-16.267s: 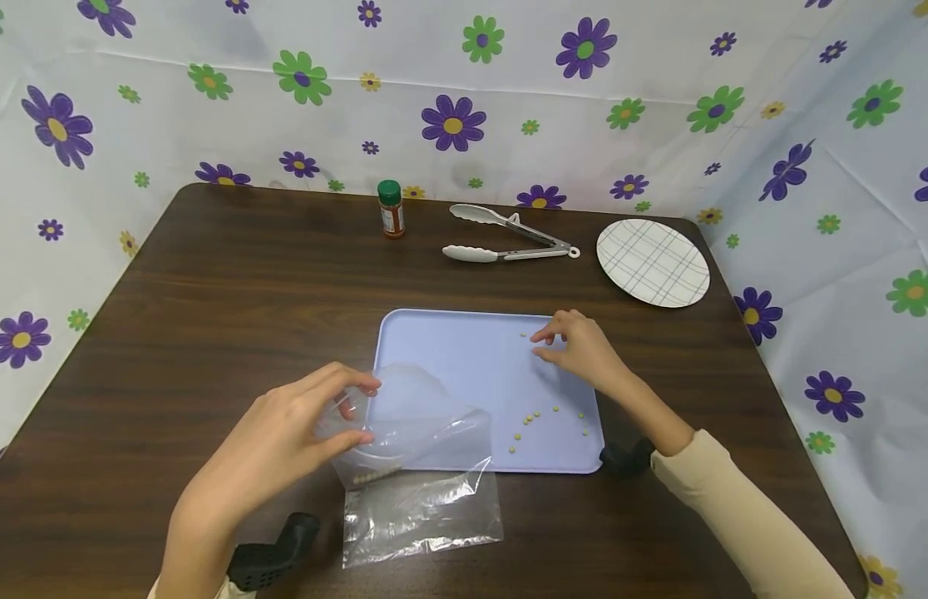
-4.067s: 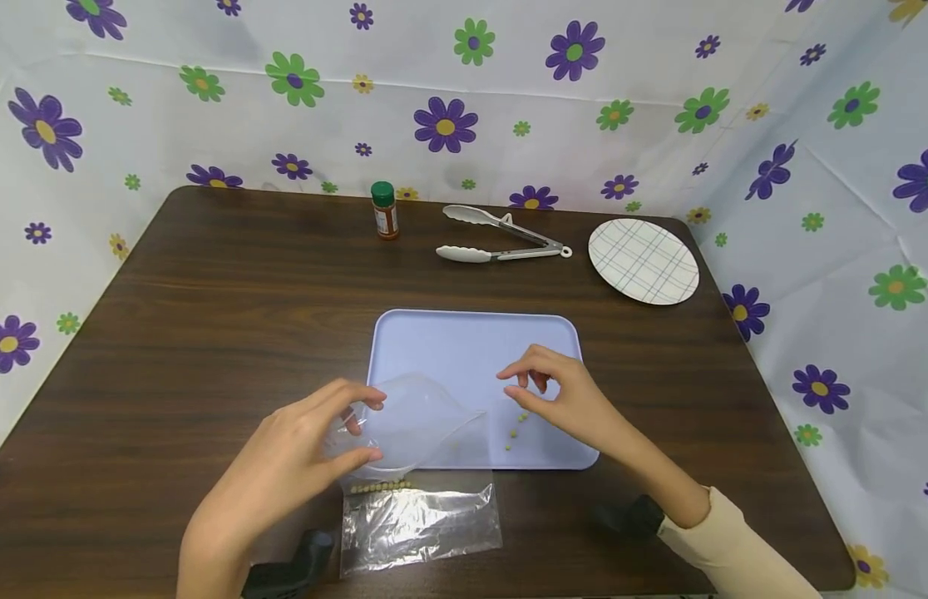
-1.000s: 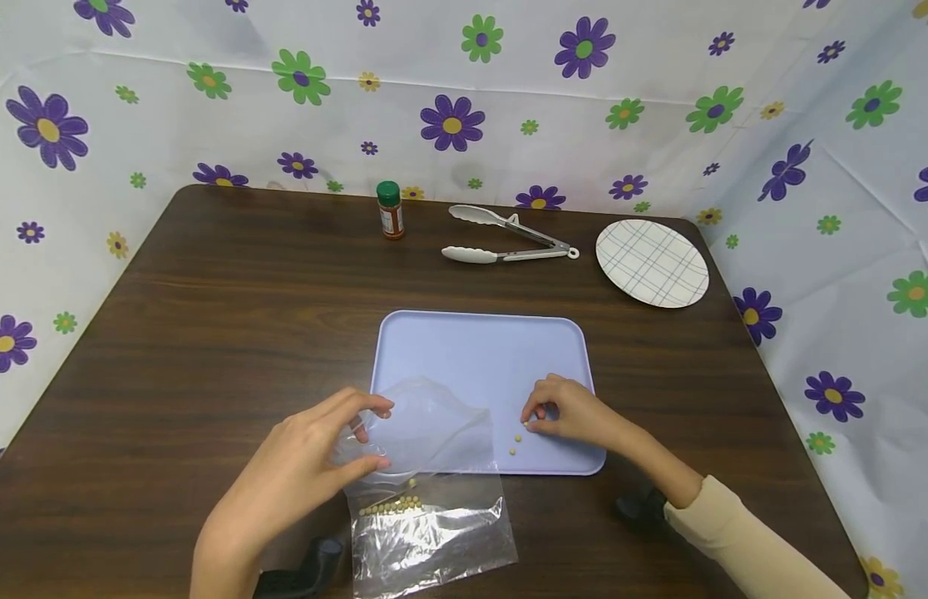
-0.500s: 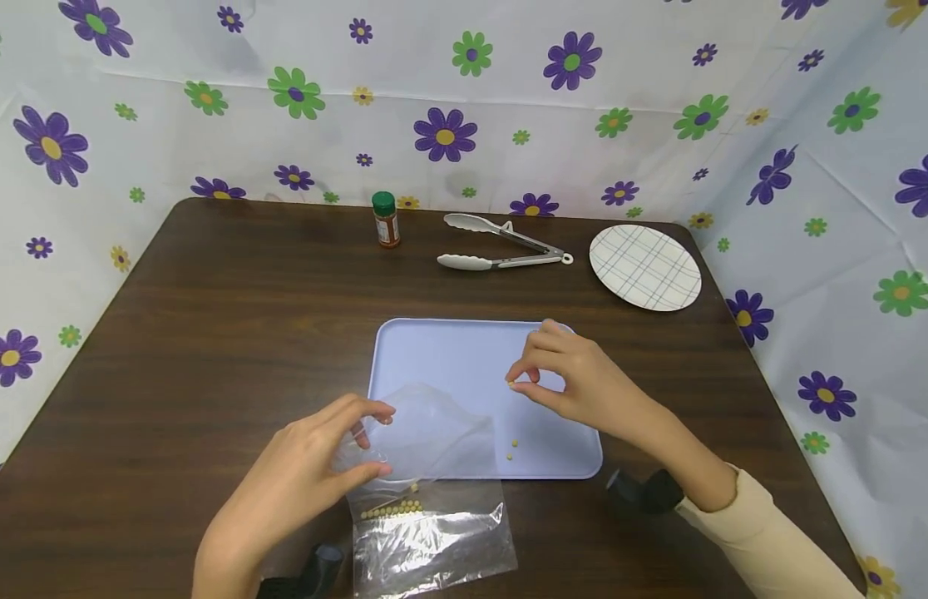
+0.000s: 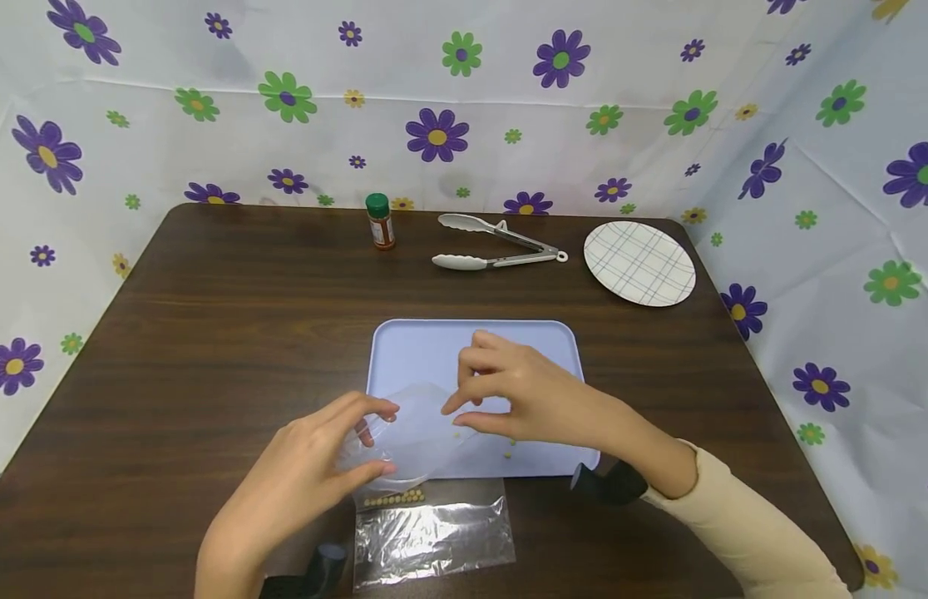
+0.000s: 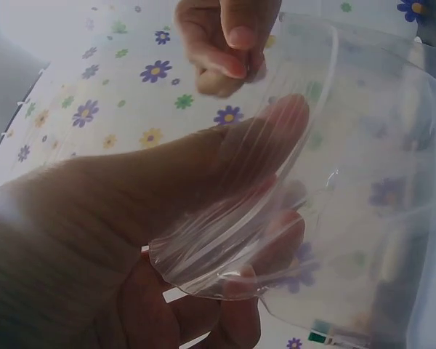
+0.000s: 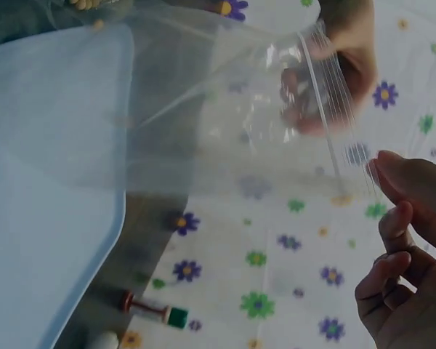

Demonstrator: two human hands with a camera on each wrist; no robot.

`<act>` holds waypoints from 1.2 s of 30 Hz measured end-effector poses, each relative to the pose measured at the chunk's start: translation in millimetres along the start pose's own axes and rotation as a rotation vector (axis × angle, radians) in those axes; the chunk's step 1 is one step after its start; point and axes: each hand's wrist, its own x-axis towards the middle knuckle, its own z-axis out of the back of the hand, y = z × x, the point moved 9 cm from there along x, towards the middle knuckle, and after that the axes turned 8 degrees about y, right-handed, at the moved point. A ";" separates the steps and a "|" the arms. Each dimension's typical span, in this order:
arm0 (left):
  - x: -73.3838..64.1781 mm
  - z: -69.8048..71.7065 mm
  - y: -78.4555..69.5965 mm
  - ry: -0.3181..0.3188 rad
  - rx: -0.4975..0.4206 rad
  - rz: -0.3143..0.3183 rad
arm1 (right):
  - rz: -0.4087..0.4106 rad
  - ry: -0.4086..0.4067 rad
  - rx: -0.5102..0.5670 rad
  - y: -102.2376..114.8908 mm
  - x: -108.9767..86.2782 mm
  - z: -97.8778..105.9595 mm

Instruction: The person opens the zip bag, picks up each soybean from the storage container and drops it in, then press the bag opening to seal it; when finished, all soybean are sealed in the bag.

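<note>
My left hand holds the mouth of a clear plastic zip bag apart, thumb and fingers spread at its rim. The bag hangs over the front left of a pale blue tray and lies on the table in front. Several small round yellowish balls, like dried beans, rest inside. My right hand is above the bag's mouth, thumb and forefinger slightly apart with nothing seen between them. One small ball shows just below its fingertips. Loose balls lie on the tray near the right hand.
A spice jar with a green lid, white-tipped tongs and a checked plate stand along the back of the dark wooden table. A flowered cloth hangs behind.
The right hand picked a ball off the tray, carried it left to the bag and let it go. Over the longer span, tray balls became fewer and bag balls more. The left hand stayed put.
</note>
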 end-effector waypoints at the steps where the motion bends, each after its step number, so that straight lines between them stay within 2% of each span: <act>1: -0.4 0.6 0.4 -0.005 0.002 -0.001 | -0.016 -0.032 0.043 -6.0 -5.1 4.6; 3: -1.2 1.8 1.1 -0.018 0.003 -0.008 | -0.074 -0.073 0.140 -21.5 -19.0 12.0; 6: -2.6 2.9 2.3 -0.033 0.003 -0.024 | -0.233 -0.045 0.305 -54.2 -44.7 6.2; 10: -5.4 3.5 3.7 -0.040 0.000 -0.031 | -0.453 0.089 0.400 -93.1 -78.5 -30.9; 13: -6.5 3.4 4.2 -0.040 -0.007 -0.036 | -0.528 0.174 0.382 -107.6 -96.9 -65.4; 17: -7.4 3.1 4.9 -0.041 -0.020 -0.040 | -0.522 0.228 0.314 -110.8 -107.8 -98.8; 21: -8.7 3.0 5.5 -0.044 -0.024 -0.041 | -0.473 0.222 0.236 -109.7 -109.6 -113.6; 30: -11.9 3.0 7.3 -0.050 -0.022 -0.032 | -0.474 0.178 0.197 -113.1 -112.6 -119.1; 36: -12.3 2.5 7.7 -0.047 -0.021 -0.035 | -0.466 0.189 0.152 -113.1 -105.8 -115.2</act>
